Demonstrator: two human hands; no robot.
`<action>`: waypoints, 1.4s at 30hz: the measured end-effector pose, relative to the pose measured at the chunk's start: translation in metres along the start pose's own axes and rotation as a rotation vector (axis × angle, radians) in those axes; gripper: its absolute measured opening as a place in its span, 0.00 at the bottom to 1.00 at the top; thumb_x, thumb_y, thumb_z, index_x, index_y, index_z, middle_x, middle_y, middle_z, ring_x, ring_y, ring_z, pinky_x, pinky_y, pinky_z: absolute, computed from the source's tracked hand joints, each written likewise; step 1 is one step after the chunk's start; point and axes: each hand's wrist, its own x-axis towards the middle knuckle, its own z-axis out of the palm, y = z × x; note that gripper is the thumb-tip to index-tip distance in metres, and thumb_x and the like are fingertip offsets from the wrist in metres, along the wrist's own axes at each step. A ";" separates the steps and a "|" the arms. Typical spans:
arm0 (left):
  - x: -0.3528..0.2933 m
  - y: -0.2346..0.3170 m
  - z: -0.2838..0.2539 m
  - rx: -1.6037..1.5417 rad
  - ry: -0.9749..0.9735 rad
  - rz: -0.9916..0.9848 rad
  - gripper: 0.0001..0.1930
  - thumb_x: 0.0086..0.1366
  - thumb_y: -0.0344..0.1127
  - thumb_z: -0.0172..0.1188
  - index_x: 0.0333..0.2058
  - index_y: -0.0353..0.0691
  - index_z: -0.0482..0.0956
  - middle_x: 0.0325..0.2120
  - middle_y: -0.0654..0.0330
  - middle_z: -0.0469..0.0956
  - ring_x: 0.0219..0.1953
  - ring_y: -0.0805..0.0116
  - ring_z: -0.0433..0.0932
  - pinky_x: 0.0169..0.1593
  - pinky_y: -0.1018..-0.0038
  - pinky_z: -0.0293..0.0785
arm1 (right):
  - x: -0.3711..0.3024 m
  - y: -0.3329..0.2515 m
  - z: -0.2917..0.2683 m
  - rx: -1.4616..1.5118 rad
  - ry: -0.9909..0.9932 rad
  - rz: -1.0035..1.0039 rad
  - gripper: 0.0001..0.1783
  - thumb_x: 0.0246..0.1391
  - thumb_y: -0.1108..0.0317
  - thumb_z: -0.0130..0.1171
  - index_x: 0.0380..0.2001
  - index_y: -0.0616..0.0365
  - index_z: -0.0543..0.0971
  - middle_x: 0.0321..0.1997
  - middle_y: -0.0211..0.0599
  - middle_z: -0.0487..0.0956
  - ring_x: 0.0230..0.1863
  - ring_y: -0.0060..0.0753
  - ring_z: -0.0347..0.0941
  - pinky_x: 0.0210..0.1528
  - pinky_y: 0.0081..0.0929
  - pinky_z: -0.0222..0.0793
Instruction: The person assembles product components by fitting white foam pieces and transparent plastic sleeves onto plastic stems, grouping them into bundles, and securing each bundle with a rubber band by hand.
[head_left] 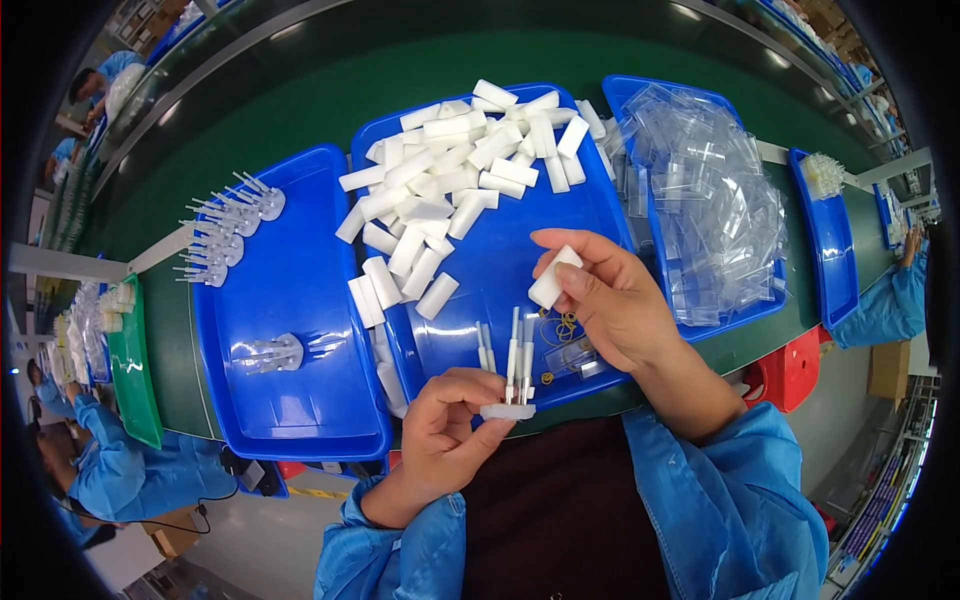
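My left hand (452,430) is closed on the pale round base of a pronged piece (508,411), whose several thin white rods point upward. Between the thumb and fingers of my right hand (622,305) is a white foam block (553,278), above and to the right of the rods and apart from them. Beyond both hands, a heap of similar foam blocks (440,170) fills the far part of the middle blue tray (540,222). Yellow rubber bands (565,325) lie in that tray's near right corner, partly hidden behind my right hand.
The left blue tray (290,385) holds a cluster of pronged pieces (232,228) and a single pronged piece (275,353). Transparent plastic sleeves (715,205) overfill the right blue tray (755,308). A green tray (140,375) stands far left. Co-workers in blue sit at both sides.
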 end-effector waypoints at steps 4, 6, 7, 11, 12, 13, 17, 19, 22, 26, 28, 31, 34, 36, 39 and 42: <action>-0.003 -0.003 -0.001 0.035 0.025 0.001 0.13 0.56 0.17 0.56 0.40 0.32 0.71 0.39 0.49 0.74 0.42 0.64 0.76 0.48 0.71 0.73 | 0.000 0.003 0.000 0.153 0.013 0.074 0.19 0.59 0.67 0.51 0.52 0.63 0.69 0.36 0.32 0.74 0.40 0.21 0.68 0.44 0.21 0.65; -0.003 -0.004 0.000 0.038 0.020 0.011 0.12 0.57 0.18 0.56 0.40 0.32 0.71 0.39 0.49 0.74 0.42 0.63 0.76 0.48 0.70 0.74 | 0.000 0.000 0.001 0.205 0.027 0.136 0.20 0.59 0.68 0.51 0.53 0.64 0.69 0.35 0.32 0.73 0.39 0.21 0.68 0.45 0.21 0.65; -0.002 -0.004 0.000 0.042 0.020 0.023 0.11 0.57 0.18 0.56 0.40 0.32 0.72 0.39 0.48 0.75 0.42 0.63 0.77 0.48 0.70 0.74 | 0.001 0.000 0.001 0.206 0.030 0.135 0.20 0.59 0.68 0.51 0.53 0.64 0.69 0.35 0.32 0.73 0.39 0.21 0.68 0.45 0.21 0.65; 0.002 -0.003 0.001 0.102 -0.001 0.027 0.11 0.57 0.19 0.56 0.40 0.32 0.72 0.39 0.48 0.75 0.42 0.63 0.77 0.48 0.70 0.74 | 0.000 -0.002 0.002 0.255 0.006 0.180 0.20 0.59 0.67 0.51 0.52 0.65 0.69 0.35 0.32 0.74 0.38 0.21 0.69 0.45 0.19 0.65; 0.001 -0.004 0.000 0.115 0.001 0.025 0.11 0.58 0.19 0.56 0.40 0.32 0.72 0.39 0.49 0.75 0.42 0.63 0.76 0.48 0.70 0.74 | 0.000 -0.003 0.002 0.283 -0.004 0.194 0.20 0.59 0.67 0.51 0.52 0.65 0.69 0.34 0.32 0.74 0.38 0.21 0.69 0.44 0.19 0.66; 0.001 -0.005 0.000 0.128 0.003 0.022 0.11 0.58 0.19 0.56 0.40 0.31 0.71 0.39 0.49 0.75 0.42 0.63 0.76 0.48 0.71 0.74 | 0.001 -0.004 0.002 0.285 -0.001 0.195 0.20 0.59 0.67 0.51 0.52 0.65 0.69 0.34 0.32 0.74 0.38 0.21 0.69 0.44 0.19 0.66; 0.002 -0.006 -0.001 0.159 0.006 0.011 0.11 0.59 0.19 0.55 0.41 0.32 0.71 0.40 0.49 0.74 0.43 0.64 0.76 0.48 0.71 0.74 | 0.000 -0.006 -0.001 0.237 -0.058 0.239 0.19 0.59 0.67 0.51 0.52 0.63 0.71 0.34 0.31 0.74 0.37 0.20 0.70 0.43 0.18 0.67; 0.002 -0.005 -0.001 0.166 0.018 -0.004 0.11 0.59 0.20 0.55 0.42 0.33 0.71 0.41 0.49 0.73 0.43 0.64 0.75 0.48 0.72 0.73 | -0.001 -0.007 -0.001 0.166 -0.084 0.227 0.18 0.59 0.66 0.51 0.51 0.60 0.72 0.35 0.30 0.75 0.37 0.18 0.70 0.42 0.17 0.67; 0.002 -0.004 -0.002 0.154 0.004 -0.007 0.11 0.59 0.20 0.54 0.42 0.34 0.71 0.41 0.50 0.73 0.43 0.65 0.75 0.48 0.73 0.73 | -0.004 -0.012 -0.002 -0.391 -0.125 0.010 0.17 0.57 0.70 0.53 0.50 0.63 0.73 0.34 0.33 0.75 0.36 0.19 0.70 0.41 0.17 0.67; 0.002 -0.006 -0.004 0.172 -0.022 0.019 0.11 0.60 0.20 0.54 0.42 0.34 0.71 0.41 0.51 0.72 0.43 0.66 0.75 0.47 0.73 0.73 | -0.006 -0.019 0.001 -0.345 -0.115 0.067 0.13 0.53 0.75 0.56 0.44 0.63 0.77 0.34 0.37 0.78 0.36 0.21 0.74 0.39 0.16 0.69; 0.002 -0.005 -0.003 0.207 -0.011 0.020 0.11 0.60 0.20 0.53 0.42 0.34 0.71 0.41 0.51 0.72 0.43 0.66 0.75 0.48 0.73 0.72 | -0.007 -0.022 0.004 -0.415 -0.073 0.114 0.13 0.52 0.76 0.57 0.42 0.64 0.77 0.34 0.38 0.79 0.37 0.23 0.75 0.39 0.16 0.70; 0.002 -0.004 -0.004 0.173 -0.034 0.039 0.10 0.60 0.20 0.53 0.41 0.35 0.70 0.40 0.51 0.73 0.43 0.66 0.74 0.48 0.73 0.72 | -0.008 -0.022 -0.001 -0.264 -0.206 0.020 0.12 0.47 0.79 0.61 0.38 0.68 0.77 0.35 0.42 0.80 0.37 0.26 0.77 0.39 0.17 0.72; 0.004 0.000 -0.001 0.108 -0.056 0.012 0.10 0.61 0.20 0.52 0.41 0.35 0.69 0.44 0.50 0.69 0.43 0.67 0.74 0.49 0.73 0.72 | -0.002 -0.021 -0.007 -0.050 -0.268 0.144 0.11 0.45 0.80 0.62 0.35 0.68 0.78 0.34 0.44 0.80 0.35 0.28 0.78 0.38 0.18 0.74; 0.005 -0.003 0.000 0.106 -0.023 0.013 0.10 0.60 0.20 0.53 0.41 0.35 0.69 0.47 0.50 0.66 0.44 0.67 0.73 0.49 0.73 0.71 | -0.002 -0.019 -0.006 -0.105 -0.257 0.128 0.10 0.44 0.80 0.63 0.34 0.68 0.78 0.34 0.44 0.80 0.34 0.28 0.78 0.38 0.18 0.74; 0.005 -0.005 -0.002 0.087 0.016 0.002 0.11 0.60 0.20 0.53 0.41 0.36 0.69 0.51 0.51 0.60 0.44 0.69 0.72 0.49 0.74 0.70 | -0.005 -0.019 0.000 -0.221 -0.224 0.095 0.10 0.43 0.81 0.64 0.32 0.68 0.78 0.33 0.44 0.80 0.34 0.29 0.79 0.37 0.19 0.74; 0.008 -0.006 -0.001 0.052 0.033 0.002 0.12 0.59 0.20 0.54 0.41 0.35 0.68 0.52 0.53 0.57 0.45 0.71 0.70 0.48 0.75 0.69 | -0.011 -0.015 0.010 -0.281 -0.249 0.101 0.10 0.42 0.81 0.64 0.32 0.68 0.78 0.33 0.44 0.80 0.35 0.30 0.78 0.38 0.20 0.75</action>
